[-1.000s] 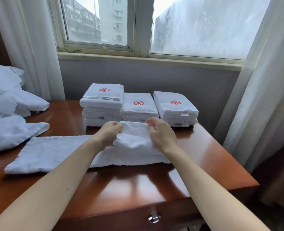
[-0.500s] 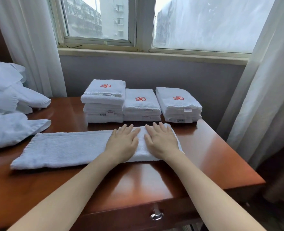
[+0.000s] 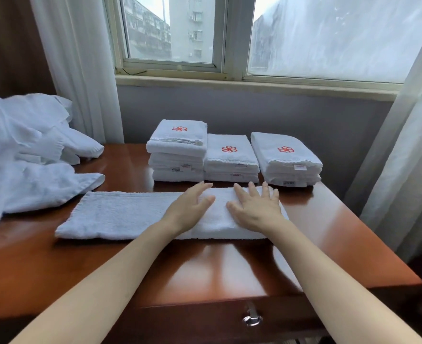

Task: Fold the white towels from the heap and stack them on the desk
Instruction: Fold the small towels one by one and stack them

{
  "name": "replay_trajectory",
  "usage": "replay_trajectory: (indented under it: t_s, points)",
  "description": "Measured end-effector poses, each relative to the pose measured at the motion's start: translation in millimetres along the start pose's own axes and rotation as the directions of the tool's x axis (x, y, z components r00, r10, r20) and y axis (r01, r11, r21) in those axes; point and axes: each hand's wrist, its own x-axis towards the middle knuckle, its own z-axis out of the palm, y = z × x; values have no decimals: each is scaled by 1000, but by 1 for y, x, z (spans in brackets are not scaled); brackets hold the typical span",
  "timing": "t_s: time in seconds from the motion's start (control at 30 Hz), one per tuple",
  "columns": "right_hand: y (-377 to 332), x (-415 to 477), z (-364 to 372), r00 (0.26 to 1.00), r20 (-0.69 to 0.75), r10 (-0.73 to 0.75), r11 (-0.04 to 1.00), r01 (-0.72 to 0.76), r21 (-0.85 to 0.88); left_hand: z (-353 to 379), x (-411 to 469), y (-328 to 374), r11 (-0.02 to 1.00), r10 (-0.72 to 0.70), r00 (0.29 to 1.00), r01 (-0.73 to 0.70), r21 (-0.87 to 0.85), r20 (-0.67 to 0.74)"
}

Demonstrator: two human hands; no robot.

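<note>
Both hands have slid a little apart since half a second ago, when they lay side by side. Right fingers [image 3: 253, 194] now spread, flat on the cloth; left fingers [image 3: 198, 192] straight and close together, slightly blurred, cannot tell whether they press or just skim. Right hand [image 3: 257, 208] and left hand [image 3: 189, 208] sit on the doubled right end of the towel [image 3: 120, 214], a long strip lying left to right across the desk [image 3: 229, 269]. Just beyond the fingertips, three stacks of folded towels in a row below the window: left stack [image 3: 177, 150] tallest, middle stack [image 3: 231, 158], right stack [image 3: 285, 157], each with a red emblem on top. Unfolded heap [image 3: 26, 150] at the desk's far left, one corner near the strip's left end.
</note>
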Motion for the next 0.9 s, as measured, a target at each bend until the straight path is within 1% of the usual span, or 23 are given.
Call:
replay_trajectory:
  t_s: [0.03, 0.1, 0.23, 0.33, 0.4, 0.5, 0.57, 0.63, 0.73, 0.83, 0.9]
  points:
    - [-9, -2, -2, 1000, -19, -22, 1000, 23, 6, -11, -5, -6, 1000, 8, 999, -7, 17, -34]
    - [-36, -5, -2, 991, -50, -121, 992, 122, 32, -33, -15, -23, 996, -6, 995, 15, 85, -104]
    - [-105, -6, 7, 942, -18, -336, 940, 337, 59, -71, -39, -57, 980, -101, 970, 135, 147, -220]
    - [-148, -2, 16, 905, -12, -425, 904, 425, 52, -97, -58, -82, 952, -205, 919, 267, 149, -337]
    - [-168, 4, 22, 896, -7, -445, 894, 444, 54, -112, -70, -97, 903, -265, 862, 379, 202, -432]
    - [-184, 14, 32, 891, 25, -453, 890, 450, 71, -128, -80, -119, 773, -339, 793, 542, 330, -506]
    - [-188, 18, 40, 890, 26, -456, 888, 453, 76, -131, -83, -130, 713, -399, 754, 613, 341, -522]
    - [-188, 20, 46, 890, 7, -455, 889, 453, 70, -128, -84, -137, 693, -440, 723, 651, 310, -533]
    - [-187, 23, 50, 891, -16, -453, 888, 453, 71, -124, -83, -142, 683, -451, 703, 668, 294, -550]
    - [-186, 23, 51, 892, -34, -451, 888, 453, 78, -128, -80, -138, 665, -467, 705, 678, 314, -534]
    - [-186, 21, 51, 894, -38, -447, 890, 449, 83, -133, -79, -131, 660, -464, 719, 671, 339, -517]
